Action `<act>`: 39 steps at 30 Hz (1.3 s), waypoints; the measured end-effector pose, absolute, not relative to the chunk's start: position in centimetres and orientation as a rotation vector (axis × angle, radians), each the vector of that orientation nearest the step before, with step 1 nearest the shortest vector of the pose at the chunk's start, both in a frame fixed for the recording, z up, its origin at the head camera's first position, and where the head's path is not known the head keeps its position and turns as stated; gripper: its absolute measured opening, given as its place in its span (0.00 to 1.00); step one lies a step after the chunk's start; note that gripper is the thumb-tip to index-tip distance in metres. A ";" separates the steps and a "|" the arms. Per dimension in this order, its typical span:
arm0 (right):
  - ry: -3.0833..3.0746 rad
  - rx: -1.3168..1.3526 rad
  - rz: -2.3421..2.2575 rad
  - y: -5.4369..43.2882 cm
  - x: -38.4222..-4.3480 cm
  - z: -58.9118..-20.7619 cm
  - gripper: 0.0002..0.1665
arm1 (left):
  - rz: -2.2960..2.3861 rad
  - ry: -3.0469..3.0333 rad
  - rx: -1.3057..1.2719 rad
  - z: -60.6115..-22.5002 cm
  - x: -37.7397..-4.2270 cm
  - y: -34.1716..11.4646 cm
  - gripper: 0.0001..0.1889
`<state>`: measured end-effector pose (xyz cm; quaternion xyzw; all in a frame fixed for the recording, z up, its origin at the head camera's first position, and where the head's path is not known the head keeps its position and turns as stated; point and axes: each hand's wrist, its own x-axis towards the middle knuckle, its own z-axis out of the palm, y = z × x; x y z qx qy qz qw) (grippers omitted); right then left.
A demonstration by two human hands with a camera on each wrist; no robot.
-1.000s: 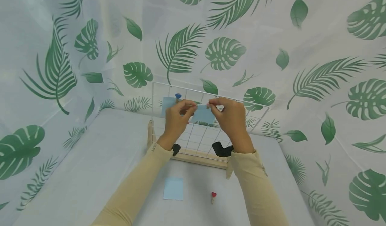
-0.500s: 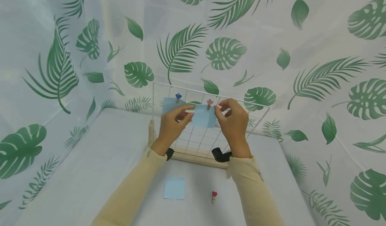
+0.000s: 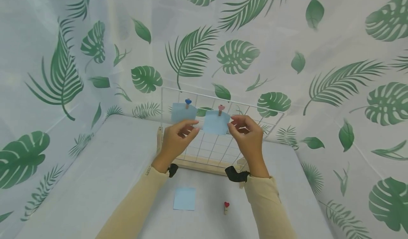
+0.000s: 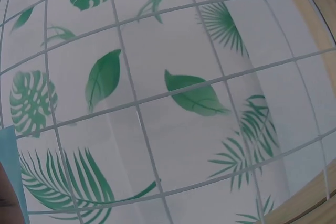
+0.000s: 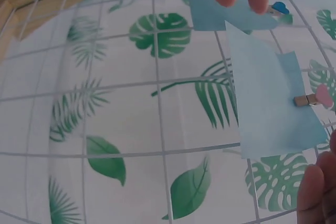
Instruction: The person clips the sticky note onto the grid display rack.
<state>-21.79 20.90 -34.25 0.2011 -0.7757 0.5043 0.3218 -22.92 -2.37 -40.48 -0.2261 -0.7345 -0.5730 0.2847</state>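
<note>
A white wire grid panel (image 3: 204,143) stands in a wooden base (image 3: 204,165). A blue paper note (image 3: 216,124) hangs on it from a small wooden clothespin with a pink heart (image 3: 221,108). Farther left, a second blue note (image 3: 181,112) hangs under a blue-heart clothespin (image 3: 188,102). My left hand (image 3: 178,136) is in front of the second note's lower part, thumb and fingers apart, holding nothing. My right hand (image 3: 247,131) is at the pink-clipped note's right edge; whether its fingertips touch the paper is unclear. That note bends outward in the right wrist view.
On the white table (image 3: 95,175) in front of the grid lie another blue note (image 3: 184,198) and a clothespin with a red heart (image 3: 226,207). Leaf-printed sheeting (image 3: 274,37) surrounds the table at the back and sides. Black straps (image 3: 236,174) sit at both wrists.
Both hands have come down from the note's top edge, the left also moving left. The right hand's fingers have left the pink-heart clothespin, which now shows fully, gripping the note.
</note>
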 end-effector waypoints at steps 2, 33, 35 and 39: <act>-2.039 0.524 1.399 21.1 -21.5 -34.6 0.11 | -1.568 -1.981 -0.584 -40.9 -22.6 -2.6 0.13; -2.102 0.465 1.652 23.0 -18.3 -38.3 0.17 | -1.732 -2.012 -0.474 -43.9 -19.7 -3.2 0.15; -2.102 0.486 1.669 23.0 -18.2 -38.5 0.17 | -1.731 -2.014 -0.477 -44.2 -19.6 -3.3 0.15; -2.108 0.533 1.681 23.1 -18.0 -39.0 0.19 | -1.737 -2.013 -0.484 -44.9 -19.2 -3.3 0.15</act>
